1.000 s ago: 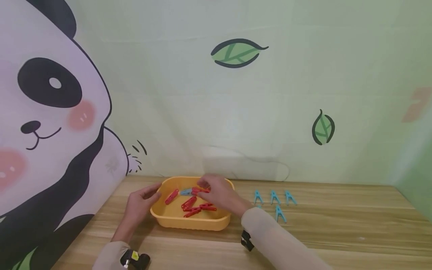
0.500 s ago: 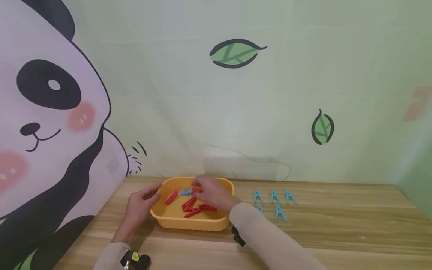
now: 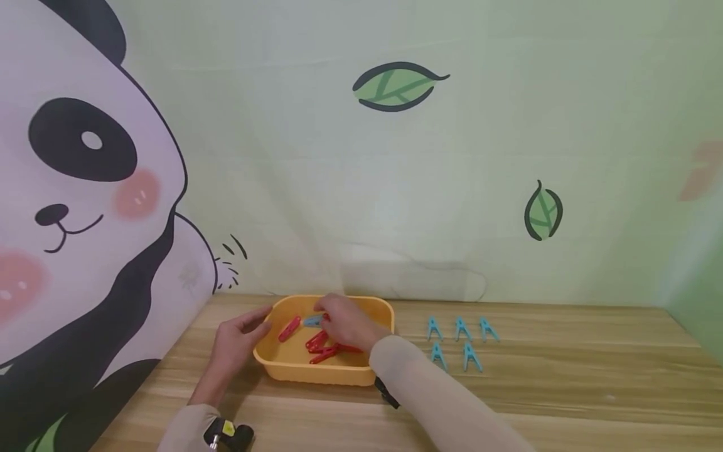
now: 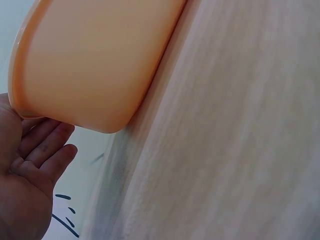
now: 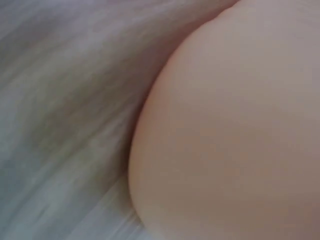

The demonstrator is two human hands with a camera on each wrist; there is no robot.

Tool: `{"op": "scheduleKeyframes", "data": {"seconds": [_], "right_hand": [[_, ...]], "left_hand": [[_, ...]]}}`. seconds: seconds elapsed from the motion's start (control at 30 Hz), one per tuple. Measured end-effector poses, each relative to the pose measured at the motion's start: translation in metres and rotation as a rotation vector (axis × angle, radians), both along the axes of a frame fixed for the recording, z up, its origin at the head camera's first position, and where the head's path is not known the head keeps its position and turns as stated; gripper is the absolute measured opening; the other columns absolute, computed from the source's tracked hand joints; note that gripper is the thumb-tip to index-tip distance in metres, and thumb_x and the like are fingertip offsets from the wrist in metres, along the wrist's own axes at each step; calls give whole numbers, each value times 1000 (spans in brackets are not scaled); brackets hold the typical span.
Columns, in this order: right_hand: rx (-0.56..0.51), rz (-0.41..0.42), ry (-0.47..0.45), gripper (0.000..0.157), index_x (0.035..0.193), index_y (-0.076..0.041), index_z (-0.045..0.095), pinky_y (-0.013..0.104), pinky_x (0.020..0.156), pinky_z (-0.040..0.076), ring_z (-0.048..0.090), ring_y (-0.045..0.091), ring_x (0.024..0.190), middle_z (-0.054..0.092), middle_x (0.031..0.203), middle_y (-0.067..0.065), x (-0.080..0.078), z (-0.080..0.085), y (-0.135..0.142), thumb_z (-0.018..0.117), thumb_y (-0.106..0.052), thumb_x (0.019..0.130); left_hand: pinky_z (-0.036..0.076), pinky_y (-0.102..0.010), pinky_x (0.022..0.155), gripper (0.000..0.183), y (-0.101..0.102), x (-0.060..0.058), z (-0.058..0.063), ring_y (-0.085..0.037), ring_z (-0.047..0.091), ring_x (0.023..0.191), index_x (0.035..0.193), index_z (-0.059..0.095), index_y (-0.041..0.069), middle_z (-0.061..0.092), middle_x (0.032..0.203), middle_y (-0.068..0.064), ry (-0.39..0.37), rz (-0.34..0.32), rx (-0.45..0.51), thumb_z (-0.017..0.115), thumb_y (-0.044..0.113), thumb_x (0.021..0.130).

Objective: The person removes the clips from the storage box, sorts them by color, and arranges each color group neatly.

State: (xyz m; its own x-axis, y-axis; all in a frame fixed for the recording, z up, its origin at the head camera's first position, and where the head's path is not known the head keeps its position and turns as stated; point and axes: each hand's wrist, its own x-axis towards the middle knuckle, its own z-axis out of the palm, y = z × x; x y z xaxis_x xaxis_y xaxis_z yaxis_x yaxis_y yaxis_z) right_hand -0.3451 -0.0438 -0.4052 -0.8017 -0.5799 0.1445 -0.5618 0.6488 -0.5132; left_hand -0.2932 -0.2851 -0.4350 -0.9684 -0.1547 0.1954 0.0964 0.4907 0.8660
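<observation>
A yellow plastic basin point(image 3: 316, 375) stands on the table near the wall. My left hand point(image 3: 234, 342) grips its left rim; in the left wrist view, the fingers of that hand point(image 4: 30, 170) lie behind the basin's end wall point(image 4: 100, 65). My right hand point(image 3: 350, 323) reaches down into the basin, its fingertips beside a blue clothespin point(image 3: 312, 321). Whether they pinch it is hidden. Several red clothespins lie in the basin, one red clothespin point(image 3: 290, 329) at the left and another red clothespin point(image 3: 324, 355) near the front. The right wrist view has only the basin's outer wall point(image 5: 225, 130) and tabletop.
To the right of the basin, several light blue clothespins lie apart in two rows, among them a front-row clothespin point(image 3: 471, 356) and a back-row clothespin point(image 3: 462, 328). The wooden table point(image 3: 565, 376) meets a printed wall cloth point(image 3: 452, 188) at the back.
My right hand has moved left inside the basin, toward the blue clothespin, uncovering a light blue clothespin on the table. The left hand has stayed on the rim.
</observation>
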Motion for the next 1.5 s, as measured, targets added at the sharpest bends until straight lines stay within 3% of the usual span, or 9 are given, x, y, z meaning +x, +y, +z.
{"op": "scheduleKeyframes", "data": {"seconds": [0.33,0.6,0.87,1.03,1.17,1.5], "right_hand": [[54,28,106,18,118,-1,75,30,101,56,63,20,99,72,112,9,-3,-6,-4,68,-3,102],[55,-65,2,12,112,-5,77,27,87,57,58,17,88,66,96,1,-5,-7,0,71,-8,102],[97,-86,17,6,102,-8,76,23,77,54,58,15,81,65,88,-2,-5,-7,-1,72,-13,102],[99,-92,-2,14,95,-10,75,22,67,49,57,13,74,61,78,-4,-4,-8,-2,74,-22,102],[106,-97,-33,20,95,-11,73,23,67,49,57,14,73,61,76,-3,-2,-7,-3,77,-29,100],[73,-100,-78,15,100,-11,73,22,67,50,58,14,74,62,79,-2,0,-8,-7,77,-24,100]], "left_hand": [[50,-39,106,40,5,-2,0,-39,61,133,142,64,-4,64,142,-24,-9,-10,36,68,10,105],[50,-41,107,41,6,-2,1,-39,60,135,143,64,-2,63,144,-23,-31,-2,40,69,13,105],[49,-41,107,42,4,-1,1,-39,59,136,144,64,-1,62,145,-23,-39,-3,38,69,14,105],[50,-41,108,42,4,-2,1,-38,59,136,144,64,-1,62,145,-23,-39,0,36,69,15,105],[49,-42,108,42,3,-1,0,-39,59,136,144,64,-1,63,145,-23,-36,0,34,69,14,105],[50,-41,107,42,1,0,0,-39,59,135,143,64,-2,63,144,-23,-36,3,38,69,13,105]]}}
